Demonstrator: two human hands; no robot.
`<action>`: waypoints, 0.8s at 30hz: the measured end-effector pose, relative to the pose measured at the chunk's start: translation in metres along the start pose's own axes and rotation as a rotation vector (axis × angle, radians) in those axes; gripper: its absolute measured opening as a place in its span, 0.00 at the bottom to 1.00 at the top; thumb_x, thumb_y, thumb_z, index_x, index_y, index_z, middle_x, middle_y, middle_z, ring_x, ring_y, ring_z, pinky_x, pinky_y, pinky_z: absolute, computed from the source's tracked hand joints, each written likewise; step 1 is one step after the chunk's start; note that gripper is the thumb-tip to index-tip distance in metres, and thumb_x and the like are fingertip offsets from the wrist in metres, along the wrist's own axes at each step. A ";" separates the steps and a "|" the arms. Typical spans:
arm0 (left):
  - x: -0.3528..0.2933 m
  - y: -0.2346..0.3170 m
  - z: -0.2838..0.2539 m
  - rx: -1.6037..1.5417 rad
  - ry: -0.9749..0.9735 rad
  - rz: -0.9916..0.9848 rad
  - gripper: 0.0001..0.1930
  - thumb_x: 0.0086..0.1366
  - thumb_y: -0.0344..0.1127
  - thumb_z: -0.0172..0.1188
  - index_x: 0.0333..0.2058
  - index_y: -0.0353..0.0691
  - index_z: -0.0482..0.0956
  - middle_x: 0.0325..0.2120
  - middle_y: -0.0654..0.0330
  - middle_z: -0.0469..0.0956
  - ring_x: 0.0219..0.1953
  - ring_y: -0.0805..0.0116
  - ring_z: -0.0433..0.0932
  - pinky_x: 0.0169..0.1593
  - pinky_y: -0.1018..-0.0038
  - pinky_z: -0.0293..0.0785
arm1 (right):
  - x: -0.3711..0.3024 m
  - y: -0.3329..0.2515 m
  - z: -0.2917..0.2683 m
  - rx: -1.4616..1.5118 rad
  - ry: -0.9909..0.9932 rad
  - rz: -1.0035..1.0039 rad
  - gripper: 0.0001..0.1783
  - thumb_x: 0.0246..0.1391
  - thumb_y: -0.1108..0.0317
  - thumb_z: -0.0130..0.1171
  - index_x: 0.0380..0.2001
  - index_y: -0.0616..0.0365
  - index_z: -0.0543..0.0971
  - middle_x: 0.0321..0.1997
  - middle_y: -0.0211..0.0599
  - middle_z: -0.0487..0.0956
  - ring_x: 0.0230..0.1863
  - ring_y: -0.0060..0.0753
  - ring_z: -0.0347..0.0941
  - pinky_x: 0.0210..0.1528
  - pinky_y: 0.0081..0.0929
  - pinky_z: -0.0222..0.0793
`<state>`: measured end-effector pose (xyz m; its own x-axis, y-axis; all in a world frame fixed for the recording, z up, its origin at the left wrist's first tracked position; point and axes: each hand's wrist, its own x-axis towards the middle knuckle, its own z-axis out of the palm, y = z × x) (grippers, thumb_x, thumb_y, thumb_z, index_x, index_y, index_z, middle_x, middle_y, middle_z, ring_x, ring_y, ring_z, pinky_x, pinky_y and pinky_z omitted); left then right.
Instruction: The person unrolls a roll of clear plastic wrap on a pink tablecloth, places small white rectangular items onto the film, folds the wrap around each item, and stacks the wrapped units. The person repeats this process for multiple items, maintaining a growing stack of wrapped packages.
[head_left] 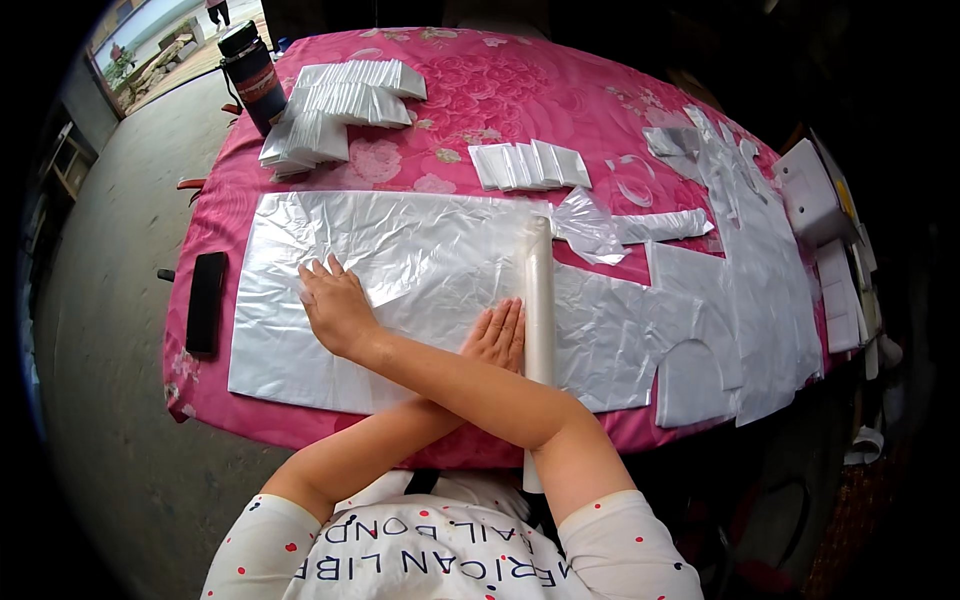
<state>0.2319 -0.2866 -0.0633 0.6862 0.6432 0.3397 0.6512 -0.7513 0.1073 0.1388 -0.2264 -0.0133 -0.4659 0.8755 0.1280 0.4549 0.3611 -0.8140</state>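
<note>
My forearms cross, the right one over the left. My left hand lies flat on a translucent white plastic sheet, its fingertips right beside a whitish roll. Further left, my right hand rests on the same sheet with its fingers spread. The sheet is wrinkled and covers the near left part of the table. Standing lengthwise away from me, the roll lies across the plastic and sticks out over the table's near edge. Part of it is hidden under my right arm.
A pink flowered cloth covers the table. Folded plastic packets lie in stacks and a short row. At left are a dark bottle and a black phone. Plastic pieces and white boxes lie right.
</note>
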 end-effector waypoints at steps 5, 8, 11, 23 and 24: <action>-0.006 -0.003 0.001 -0.120 0.042 -0.043 0.32 0.59 0.39 0.41 0.57 0.20 0.52 0.60 0.36 0.49 0.64 0.43 0.47 0.65 0.55 0.42 | -0.014 -0.026 -0.003 -0.043 -0.203 0.003 0.29 0.57 0.55 0.47 0.57 0.63 0.64 0.65 0.52 0.54 0.68 0.54 0.41 0.67 0.42 0.37; -0.007 -0.013 -0.016 -0.342 0.127 -0.097 0.33 0.58 0.38 0.43 0.58 0.22 0.51 0.61 0.38 0.49 0.64 0.44 0.47 0.65 0.56 0.43 | -0.036 -0.007 -0.055 -0.043 -0.002 -0.228 0.28 0.53 0.60 0.52 0.55 0.63 0.65 0.63 0.54 0.58 0.67 0.55 0.44 0.66 0.42 0.41; -0.008 -0.036 -0.041 -0.444 0.134 -0.154 0.32 0.52 0.28 0.49 0.57 0.29 0.55 0.59 0.43 0.55 0.61 0.46 0.54 0.62 0.57 0.51 | -0.062 0.027 -0.134 -0.195 0.288 -0.240 0.24 0.47 0.74 0.49 0.52 0.61 0.69 0.59 0.48 0.64 0.65 0.52 0.50 0.64 0.42 0.48; 0.034 -0.072 -0.040 -0.431 0.071 -0.153 0.27 0.56 0.30 0.54 0.55 0.31 0.60 0.56 0.49 0.61 0.56 0.51 0.61 0.59 0.63 0.60 | -0.070 0.170 -0.266 -0.396 0.599 0.127 0.23 0.41 0.78 0.55 0.46 0.58 0.74 0.33 0.37 0.79 0.39 0.39 0.73 0.60 0.41 0.52; 0.038 -0.070 -0.038 -0.420 0.059 -0.137 0.28 0.56 0.31 0.55 0.55 0.31 0.60 0.56 0.50 0.61 0.56 0.51 0.61 0.59 0.64 0.59 | -0.072 0.177 -0.272 -0.233 0.752 0.123 0.21 0.42 0.78 0.53 0.44 0.60 0.75 0.29 0.37 0.79 0.34 0.36 0.75 0.57 0.40 0.58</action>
<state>0.1998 -0.2153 -0.0230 0.5750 0.7405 0.3479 0.5380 -0.6626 0.5211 0.4589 -0.1380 -0.0124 0.1973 0.8652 0.4609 0.6555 0.2332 -0.7183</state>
